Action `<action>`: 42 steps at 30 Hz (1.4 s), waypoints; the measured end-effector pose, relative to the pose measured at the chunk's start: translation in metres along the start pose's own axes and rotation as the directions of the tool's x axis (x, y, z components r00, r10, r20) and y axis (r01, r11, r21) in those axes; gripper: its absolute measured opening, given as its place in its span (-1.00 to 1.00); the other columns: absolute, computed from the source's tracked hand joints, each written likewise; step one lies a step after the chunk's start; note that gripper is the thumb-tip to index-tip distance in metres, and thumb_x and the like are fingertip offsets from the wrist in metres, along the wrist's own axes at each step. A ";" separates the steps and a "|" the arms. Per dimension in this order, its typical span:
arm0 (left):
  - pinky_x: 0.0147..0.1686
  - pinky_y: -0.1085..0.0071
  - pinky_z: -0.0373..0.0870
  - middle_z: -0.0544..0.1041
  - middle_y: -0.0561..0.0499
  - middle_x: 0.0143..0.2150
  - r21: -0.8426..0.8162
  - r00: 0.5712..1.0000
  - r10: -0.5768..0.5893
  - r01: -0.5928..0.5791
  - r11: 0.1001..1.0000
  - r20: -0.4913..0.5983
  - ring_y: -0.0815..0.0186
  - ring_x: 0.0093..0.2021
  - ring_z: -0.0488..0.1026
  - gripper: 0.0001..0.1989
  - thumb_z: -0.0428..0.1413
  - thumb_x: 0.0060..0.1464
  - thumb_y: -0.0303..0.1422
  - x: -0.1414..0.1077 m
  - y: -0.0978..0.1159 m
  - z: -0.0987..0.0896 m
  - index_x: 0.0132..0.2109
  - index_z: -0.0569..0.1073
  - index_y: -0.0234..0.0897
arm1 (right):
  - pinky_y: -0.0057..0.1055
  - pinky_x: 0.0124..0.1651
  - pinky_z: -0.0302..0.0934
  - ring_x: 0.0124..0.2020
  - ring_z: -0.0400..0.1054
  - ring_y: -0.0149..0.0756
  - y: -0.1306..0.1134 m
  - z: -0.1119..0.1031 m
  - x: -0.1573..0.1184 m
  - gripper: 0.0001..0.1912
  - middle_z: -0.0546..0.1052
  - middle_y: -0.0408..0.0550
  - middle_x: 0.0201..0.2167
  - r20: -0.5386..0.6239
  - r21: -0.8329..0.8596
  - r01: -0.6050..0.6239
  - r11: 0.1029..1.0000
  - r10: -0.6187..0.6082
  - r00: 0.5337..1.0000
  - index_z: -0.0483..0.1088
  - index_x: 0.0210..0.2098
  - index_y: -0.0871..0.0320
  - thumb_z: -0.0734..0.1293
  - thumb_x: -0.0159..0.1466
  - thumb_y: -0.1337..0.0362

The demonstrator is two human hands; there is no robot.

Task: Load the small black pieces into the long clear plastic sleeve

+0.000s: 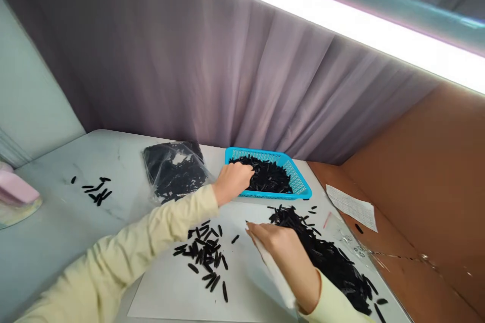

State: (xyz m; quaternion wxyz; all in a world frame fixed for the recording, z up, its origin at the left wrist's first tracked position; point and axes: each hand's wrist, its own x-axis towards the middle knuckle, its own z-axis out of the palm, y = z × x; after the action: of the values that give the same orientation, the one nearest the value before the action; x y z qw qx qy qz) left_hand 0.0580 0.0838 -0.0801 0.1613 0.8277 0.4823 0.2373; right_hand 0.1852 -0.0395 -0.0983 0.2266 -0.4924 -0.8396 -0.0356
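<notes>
My left hand (234, 180) reaches across to the near left rim of a blue plastic basket (301, 189). Its fingers are curled closed over the small, elongated black pieces (271, 174) that fill the basket; what they hold is hidden. Nearer to me, my right hand (279, 245) is closed with its fingertips together. A white, folded cloth or tissue (278, 280) shows along the underside of its palm. Left of that hand, a loose group of black pieces (206, 250) lies on a white sheet (162, 292). Beyond its right side spreads a larger heap of black pieces (329, 257).
A clear plastic bag (176, 169) of black pieces lies left of the basket. A few strays (98, 192) rest farther left, near a pink object (17, 189). Right are a printed paper (352, 207) and small clear bits (352, 242). A bright lamp (322, 10) hangs above.
</notes>
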 end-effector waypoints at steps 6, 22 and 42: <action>-0.26 0.35 0.29 0.55 -0.16 -0.34 -0.095 0.999 0.016 -0.012 0.995 0.038 0.17 -0.30 0.47 -0.77 0.00 0.11 -0.42 0.009 0.009 0.010 -0.17 0.53 -0.36 | -0.37 -0.41 0.31 -0.39 0.47 -0.20 0.012 0.023 -0.029 -0.68 0.57 0.05 -0.37 0.142 0.001 0.083 0.997 -0.082 0.986 0.37 -0.09 0.26 0.16 0.22 0.55; -0.59 0.50 0.14 0.34 0.06 -0.56 -0.641 0.966 -0.181 0.258 0.723 0.185 0.37 -0.58 0.18 -0.61 -0.10 0.16 -0.21 -0.098 -0.020 0.039 -0.08 0.50 -0.33 | -0.45 -0.59 -0.01 -0.57 0.40 -0.29 -0.009 0.073 -0.013 -0.84 0.52 -0.11 -0.51 0.118 0.211 -0.006 0.978 -0.020 0.993 0.15 -0.36 0.12 0.06 0.37 0.31; -0.66 0.53 0.09 0.14 0.17 -0.71 -0.603 0.995 -0.050 0.091 0.792 0.085 0.45 -0.65 0.02 -0.69 -0.01 0.13 -0.27 -0.112 -0.032 0.036 -0.15 0.55 -0.33 | -0.53 -0.54 0.11 -0.66 0.17 -0.41 0.012 0.075 -0.020 -0.76 0.26 -0.24 -0.64 0.032 0.599 -0.146 0.788 0.159 0.987 0.18 -0.17 0.16 -0.05 0.39 0.26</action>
State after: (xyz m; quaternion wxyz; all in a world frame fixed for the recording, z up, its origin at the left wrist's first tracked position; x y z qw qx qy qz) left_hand 0.0076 0.0002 -0.1531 0.4422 0.7211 0.4059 0.3460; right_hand 0.1773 -0.0283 -0.1760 0.3812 -0.4614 -0.7628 0.2446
